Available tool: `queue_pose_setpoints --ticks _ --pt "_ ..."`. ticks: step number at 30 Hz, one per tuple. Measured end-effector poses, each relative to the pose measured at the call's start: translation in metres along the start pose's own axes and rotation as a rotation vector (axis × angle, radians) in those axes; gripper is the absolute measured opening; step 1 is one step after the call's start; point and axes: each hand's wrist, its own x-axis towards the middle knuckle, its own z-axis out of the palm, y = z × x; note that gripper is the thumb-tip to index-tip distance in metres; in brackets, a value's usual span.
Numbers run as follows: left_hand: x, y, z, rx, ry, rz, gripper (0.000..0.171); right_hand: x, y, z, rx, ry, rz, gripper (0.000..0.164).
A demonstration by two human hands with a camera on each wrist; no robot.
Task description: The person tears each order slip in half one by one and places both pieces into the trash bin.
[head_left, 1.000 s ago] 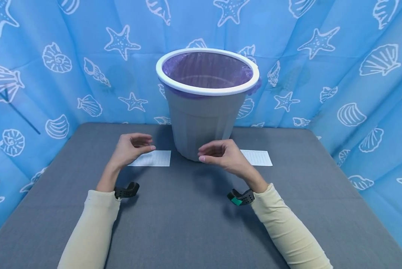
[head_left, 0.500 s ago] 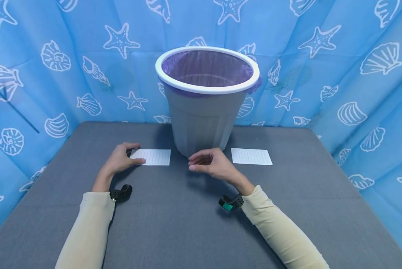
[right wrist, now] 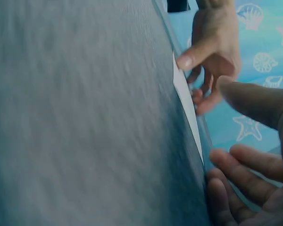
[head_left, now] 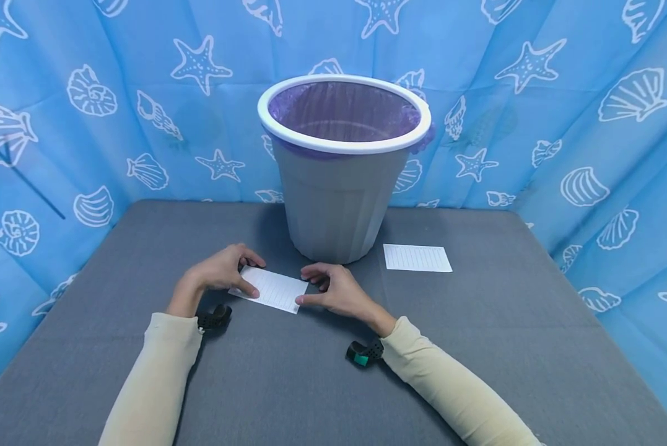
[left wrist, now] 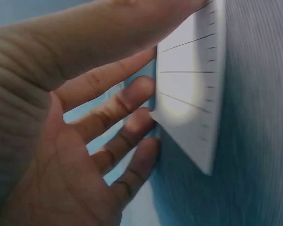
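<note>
In the head view my left hand (head_left: 222,269) grips a white lined paper card (head_left: 276,288) at its left end, thumb and fingers on opposite long edges. The card lies aslant close over the grey table, and the left wrist view shows its printed lines between thumb and fingers. My right hand (head_left: 339,291) is at the card's other end, thumb and fingers spread apart around the corner there. From the right wrist, the right thumb stands off the card and the loosely bent fingers (right wrist: 245,174) are near its end. A second lined card (head_left: 418,258) lies flat on the right.
Behind the hands stands a grey waste bin (head_left: 339,198) with a white rim and a purple liner bag. A blue curtain (head_left: 199,124) with shells and starfish hangs around the grey table (head_left: 288,384). Each wrist wears a black strap.
My left hand came down to the left card, took hold of it and drew it nearer and rightward, turning it aslant. My right hand moved left and down to the card's right end.
</note>
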Motion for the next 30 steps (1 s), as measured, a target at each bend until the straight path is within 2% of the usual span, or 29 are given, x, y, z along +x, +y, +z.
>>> queue_pose_setpoints --ticks 5,9,12,17,22,26,30 --pt "0.006 0.02 0.008 0.029 -0.084 0.052 0.056 -0.002 -0.006 0.005 -0.161 -0.02 0.026 0.064" --pt "0.008 0.03 0.013 0.013 -0.131 0.059 0.053 -0.005 -0.012 0.009 -0.311 -0.046 0.07 0.07" --pt "0.009 0.033 0.016 -0.018 -0.155 0.064 0.05 -0.005 -0.015 0.011 -0.349 -0.049 0.11 0.066" --pt "0.01 0.034 0.02 -0.057 -0.198 0.077 0.039 -0.005 -0.016 0.012 -0.317 -0.043 0.126 0.054" --pt "0.012 0.034 0.022 -0.077 -0.209 0.093 0.019 -0.005 -0.015 0.009 -0.232 -0.05 0.129 0.048" --pt "0.012 0.038 0.021 -0.117 -0.169 0.119 0.007 -0.004 -0.014 0.002 -0.122 -0.059 0.144 0.038" --pt "0.012 0.047 0.02 -0.171 -0.099 0.145 0.008 -0.003 -0.015 -0.011 -0.028 -0.035 0.109 0.019"
